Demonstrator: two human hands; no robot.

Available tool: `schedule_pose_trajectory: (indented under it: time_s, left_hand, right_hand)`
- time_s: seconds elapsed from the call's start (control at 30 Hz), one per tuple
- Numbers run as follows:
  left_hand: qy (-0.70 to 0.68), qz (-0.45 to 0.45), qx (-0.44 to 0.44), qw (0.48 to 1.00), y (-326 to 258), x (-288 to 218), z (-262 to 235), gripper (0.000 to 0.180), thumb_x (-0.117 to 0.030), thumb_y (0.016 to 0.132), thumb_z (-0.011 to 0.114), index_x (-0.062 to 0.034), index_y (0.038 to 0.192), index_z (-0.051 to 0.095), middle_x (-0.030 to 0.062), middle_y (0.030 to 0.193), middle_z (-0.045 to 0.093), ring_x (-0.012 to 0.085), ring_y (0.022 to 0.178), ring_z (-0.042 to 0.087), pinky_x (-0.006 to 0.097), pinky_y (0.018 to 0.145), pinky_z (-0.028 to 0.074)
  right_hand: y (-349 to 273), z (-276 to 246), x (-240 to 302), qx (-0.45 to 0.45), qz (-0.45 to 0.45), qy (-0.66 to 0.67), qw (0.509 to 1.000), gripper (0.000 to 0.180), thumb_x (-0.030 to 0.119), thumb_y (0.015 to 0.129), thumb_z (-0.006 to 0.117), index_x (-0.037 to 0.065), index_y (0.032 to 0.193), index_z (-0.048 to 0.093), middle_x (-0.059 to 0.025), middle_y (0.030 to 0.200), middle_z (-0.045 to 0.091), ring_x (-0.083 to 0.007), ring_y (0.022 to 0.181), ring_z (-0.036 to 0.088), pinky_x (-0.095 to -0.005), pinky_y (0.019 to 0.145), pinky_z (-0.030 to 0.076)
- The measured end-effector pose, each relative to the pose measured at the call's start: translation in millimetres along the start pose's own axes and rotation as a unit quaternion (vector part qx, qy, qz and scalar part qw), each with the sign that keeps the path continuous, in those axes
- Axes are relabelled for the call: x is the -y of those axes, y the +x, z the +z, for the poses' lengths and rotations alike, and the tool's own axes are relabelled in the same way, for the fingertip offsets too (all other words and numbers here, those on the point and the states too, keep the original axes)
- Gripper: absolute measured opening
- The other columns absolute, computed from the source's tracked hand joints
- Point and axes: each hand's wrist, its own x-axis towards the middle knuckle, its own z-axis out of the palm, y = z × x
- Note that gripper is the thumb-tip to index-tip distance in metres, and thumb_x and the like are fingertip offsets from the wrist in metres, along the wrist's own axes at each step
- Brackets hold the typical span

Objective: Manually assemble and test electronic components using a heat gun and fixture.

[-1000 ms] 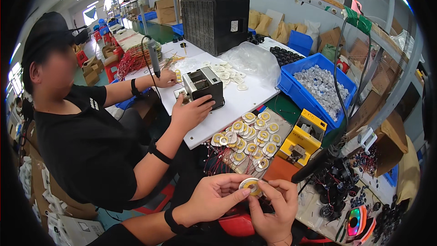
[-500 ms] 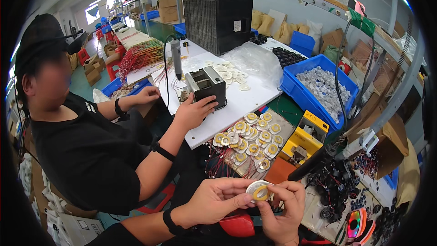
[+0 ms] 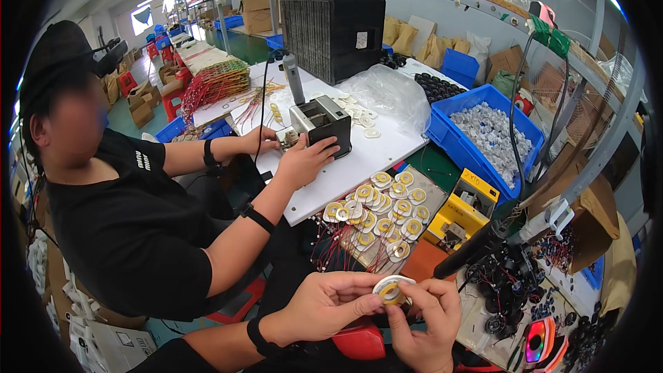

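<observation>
In front of me, my left hand (image 3: 335, 306) pinches the left edge of a round white disc (image 3: 381, 282) between thumb and fingers. A yellow ring (image 3: 390, 294) lies against the disc's middle. My right hand (image 3: 429, 314) has thumb and fingertips closed on the ring's right side. Whether the ring is stuck to the disc, I cannot tell. Just beyond my hands, many similar white discs with yellow rings (image 3: 400, 206) lie piled on a board, thin dark red wires trailing from the near side.
A co-worker (image 3: 131, 214) at my left handles a black-and-metal box-shaped device (image 3: 321, 126) on the white table (image 3: 397, 144). A yellow machine (image 3: 461, 208) stands right of the pile. Behind it is a blue bin (image 3: 442, 124) of small whitish parts. Black parts (image 3: 501, 293) lie at right.
The yellow ring has gone from tilted and offset to flatter over the disc's middle. My right fingers shifted slightly left. The co-worker's left hand and the device moved; the other hand reached the device.
</observation>
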Motion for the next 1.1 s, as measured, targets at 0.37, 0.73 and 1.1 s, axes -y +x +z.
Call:
schedule_pose_trajectory:
  time_s: [0.37, 0.73, 1.1]
  left_hand:
    - [0.118, 0.069, -0.009, 0.991, 1.5, -14.0, 14.8, 0.042, -0.005, 0.097, 0.072, 0.0051, 0.137, 0.061, 0.0142, 0.117, 0.074, 0.0156, 0.104, 0.072, 0.029, 0.093, 0.059]
    - [0.258, 0.160, -0.023, 0.952, 1.4, -15.0, 17.3, 0.043, -0.008, 0.092, 0.078, 0.0008, 0.132, 0.067, 0.0137, 0.106, 0.078, 0.0161, 0.093, 0.076, 0.029, 0.084, 0.062]
    - [0.178, 0.101, -0.048, 0.978, 1.5, -3.4, 16.5, 0.038, -0.007, 0.094, 0.076, 0.0022, 0.131, 0.067, 0.0115, 0.106, 0.078, 0.0117, 0.092, 0.073, 0.027, 0.082, 0.061]
  right_hand:
    - [-9.7, -0.5, 4.6, -0.001, 0.075, 0.022, 0.997, 0.033, -0.003, 0.084, 0.079, 0.000, 0.116, 0.070, -0.0100, 0.103, 0.060, -0.0157, 0.074, 0.058, -0.0270, 0.063, 0.047]
    - [-16.3, 0.2, -4.5, -0.004, 0.078, 0.089, 0.993, 0.031, 0.001, 0.090, 0.076, -0.001, 0.119, 0.068, -0.0124, 0.110, 0.062, -0.0163, 0.076, 0.060, -0.0282, 0.066, 0.049]
    - [-2.4, -4.7, 9.2, 0.013, 0.028, -0.016, 0.999, 0.031, -0.001, 0.086, 0.078, 0.001, 0.116, 0.070, -0.0132, 0.105, 0.063, -0.0208, 0.076, 0.062, -0.0297, 0.066, 0.051]
